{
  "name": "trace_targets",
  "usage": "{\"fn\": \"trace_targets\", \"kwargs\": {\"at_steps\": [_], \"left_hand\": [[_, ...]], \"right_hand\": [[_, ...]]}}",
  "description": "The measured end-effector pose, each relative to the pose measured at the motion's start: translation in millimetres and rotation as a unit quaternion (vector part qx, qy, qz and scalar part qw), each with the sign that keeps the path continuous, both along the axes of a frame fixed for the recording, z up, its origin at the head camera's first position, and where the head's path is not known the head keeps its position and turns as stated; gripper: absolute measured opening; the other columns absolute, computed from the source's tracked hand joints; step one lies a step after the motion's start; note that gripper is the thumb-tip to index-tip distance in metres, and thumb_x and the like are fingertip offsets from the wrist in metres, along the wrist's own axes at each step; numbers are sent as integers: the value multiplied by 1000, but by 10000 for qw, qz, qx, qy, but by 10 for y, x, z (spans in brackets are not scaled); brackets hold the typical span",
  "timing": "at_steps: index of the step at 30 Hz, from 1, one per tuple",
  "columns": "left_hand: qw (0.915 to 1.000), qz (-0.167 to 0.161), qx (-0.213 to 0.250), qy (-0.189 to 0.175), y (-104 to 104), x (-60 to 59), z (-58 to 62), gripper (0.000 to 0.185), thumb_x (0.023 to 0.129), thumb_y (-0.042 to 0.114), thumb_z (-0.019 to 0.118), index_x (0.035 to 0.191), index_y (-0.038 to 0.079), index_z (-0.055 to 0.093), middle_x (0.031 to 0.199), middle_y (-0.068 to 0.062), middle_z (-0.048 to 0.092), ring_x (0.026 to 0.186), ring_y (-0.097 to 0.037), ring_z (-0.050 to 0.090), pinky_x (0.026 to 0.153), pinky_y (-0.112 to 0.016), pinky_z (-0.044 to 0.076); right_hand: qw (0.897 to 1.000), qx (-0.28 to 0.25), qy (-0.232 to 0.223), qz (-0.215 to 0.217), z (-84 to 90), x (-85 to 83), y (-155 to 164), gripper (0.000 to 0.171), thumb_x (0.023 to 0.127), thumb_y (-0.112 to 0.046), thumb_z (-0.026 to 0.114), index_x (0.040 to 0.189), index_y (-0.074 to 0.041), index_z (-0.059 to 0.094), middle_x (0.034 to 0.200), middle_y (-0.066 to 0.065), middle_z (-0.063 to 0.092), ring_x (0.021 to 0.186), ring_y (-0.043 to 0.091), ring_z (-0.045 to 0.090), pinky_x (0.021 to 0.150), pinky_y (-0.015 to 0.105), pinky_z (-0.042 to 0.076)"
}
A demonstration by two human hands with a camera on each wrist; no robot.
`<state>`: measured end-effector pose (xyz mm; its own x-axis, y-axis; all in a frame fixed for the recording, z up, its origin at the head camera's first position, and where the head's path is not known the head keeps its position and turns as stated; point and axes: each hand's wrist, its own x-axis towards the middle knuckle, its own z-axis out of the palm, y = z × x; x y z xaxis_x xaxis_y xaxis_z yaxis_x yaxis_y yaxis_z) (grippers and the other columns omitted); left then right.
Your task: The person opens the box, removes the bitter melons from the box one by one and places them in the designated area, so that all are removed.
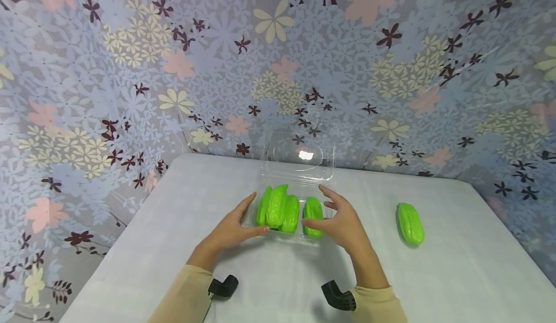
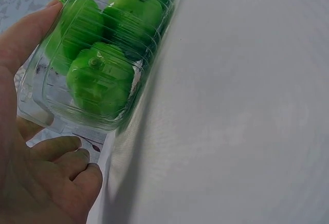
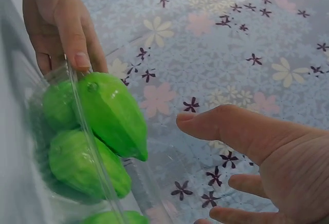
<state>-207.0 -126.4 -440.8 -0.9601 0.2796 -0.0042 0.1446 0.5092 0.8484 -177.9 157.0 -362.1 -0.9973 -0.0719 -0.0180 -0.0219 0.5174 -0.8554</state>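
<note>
A clear plastic clamshell box [image 1: 304, 239] lies on the table with its lid [image 1: 298, 172] raised at the back. Three bright green, ridged, fruit-like pieces [image 1: 276, 207] crowd its left side, one lying on top of the others. Another green piece [image 1: 312, 208] lies by itself at the right side. My left hand [image 1: 232, 227] grips the box's left end; its thumb [image 2: 31, 36] lies over the rim, the other fingers at the end wall. Over the right end, my right hand [image 1: 340, 221] is spread, thumb apart from the fingers [image 3: 248, 184], with nothing held.
One more green ridged piece [image 1: 410, 223] lies on the white table [image 1: 460, 265] to the right. Behind the table hangs a flowered cloth [image 1: 226, 72]. Black camera mounts [image 1: 339, 296] stick out from both sleeves.
</note>
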Motion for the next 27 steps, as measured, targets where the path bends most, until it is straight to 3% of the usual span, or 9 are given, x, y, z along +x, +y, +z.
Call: {"fn": "trace_targets", "kwargs": {"at_steps": [27], "left_hand": [[10000,42,39,-42,-5,19,11,105,77,57,83,161,30,26,163,-7,28,147,-35,28,114,-62,27]], "right_hand": [[9990,-152,373,218,-161,-29,-442,91,70,-25,95,149,-11,51,150,17,47,128,42,53,95,56,51]]}}
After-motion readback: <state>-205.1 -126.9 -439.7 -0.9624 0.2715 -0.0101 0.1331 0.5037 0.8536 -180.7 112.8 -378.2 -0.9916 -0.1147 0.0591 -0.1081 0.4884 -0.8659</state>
